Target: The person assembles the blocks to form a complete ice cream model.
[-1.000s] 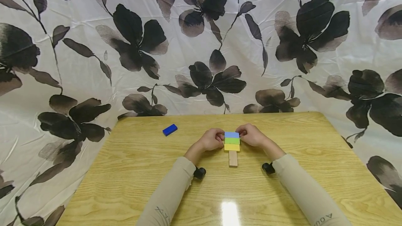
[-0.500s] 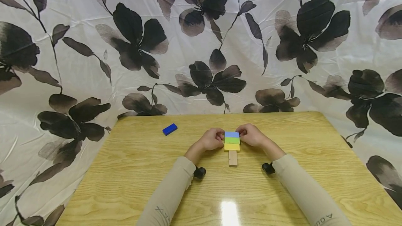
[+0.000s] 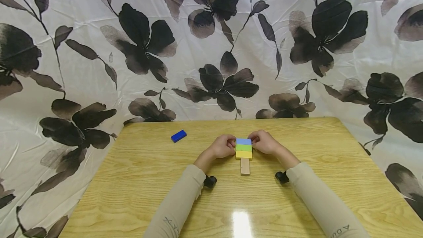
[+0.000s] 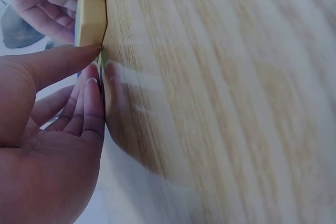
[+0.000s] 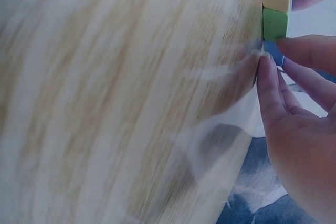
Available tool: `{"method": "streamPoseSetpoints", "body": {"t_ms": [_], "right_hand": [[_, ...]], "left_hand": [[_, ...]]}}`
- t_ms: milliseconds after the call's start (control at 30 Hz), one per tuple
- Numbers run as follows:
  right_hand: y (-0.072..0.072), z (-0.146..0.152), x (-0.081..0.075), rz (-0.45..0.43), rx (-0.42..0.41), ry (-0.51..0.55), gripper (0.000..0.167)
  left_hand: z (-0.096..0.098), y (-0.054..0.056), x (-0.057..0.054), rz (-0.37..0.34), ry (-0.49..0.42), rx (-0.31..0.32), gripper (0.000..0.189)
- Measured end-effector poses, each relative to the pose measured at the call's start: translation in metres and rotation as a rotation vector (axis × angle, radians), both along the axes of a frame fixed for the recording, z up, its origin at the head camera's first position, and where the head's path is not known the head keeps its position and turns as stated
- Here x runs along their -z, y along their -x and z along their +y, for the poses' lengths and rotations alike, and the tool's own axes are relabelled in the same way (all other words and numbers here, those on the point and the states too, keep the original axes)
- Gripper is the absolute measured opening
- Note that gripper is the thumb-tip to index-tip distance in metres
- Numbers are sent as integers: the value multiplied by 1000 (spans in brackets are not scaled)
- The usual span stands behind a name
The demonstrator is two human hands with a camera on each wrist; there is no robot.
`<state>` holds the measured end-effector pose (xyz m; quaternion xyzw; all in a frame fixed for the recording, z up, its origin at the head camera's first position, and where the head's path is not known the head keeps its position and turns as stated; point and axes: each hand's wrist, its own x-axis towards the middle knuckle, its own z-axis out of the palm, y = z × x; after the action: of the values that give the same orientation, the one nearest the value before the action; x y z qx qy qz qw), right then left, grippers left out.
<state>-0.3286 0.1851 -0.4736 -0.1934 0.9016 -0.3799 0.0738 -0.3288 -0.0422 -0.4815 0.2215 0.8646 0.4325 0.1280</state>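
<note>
A light blue block [image 3: 243, 141], a green block [image 3: 243, 147] and a yellow block [image 3: 243, 154] lie edge to edge in a row. Below the yellow one, a plain wooden block [image 3: 245, 167] points toward me like a stem. My left hand [image 3: 223, 147] holds the row's left side; its thumb [image 4: 86, 53] touches the yellow block's end, with curled fingers farther along. At the opposite side, my right hand [image 3: 264, 142] pinches the light blue block's end. In the right wrist view its thumb sits beside the green block [image 5: 275, 24]. The fingertips partly hide the light blue block there.
A dark blue block [image 3: 179, 136] lies by itself at the back left of the wood-grain table [image 3: 132, 194]. Behind the table's far edge hangs a white cloth [image 3: 185, 54] with dark flowers. Black wrist cameras stick out below both sleeves.
</note>
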Motion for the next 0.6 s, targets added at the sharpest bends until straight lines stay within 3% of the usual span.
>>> {"method": "streamPoseSetpoints", "body": {"t_ms": [600], "right_hand": [[-5,13,-5,3,-31,-11,35]], "left_hand": [[-11,-1,0,-19,28,23,62]]}}
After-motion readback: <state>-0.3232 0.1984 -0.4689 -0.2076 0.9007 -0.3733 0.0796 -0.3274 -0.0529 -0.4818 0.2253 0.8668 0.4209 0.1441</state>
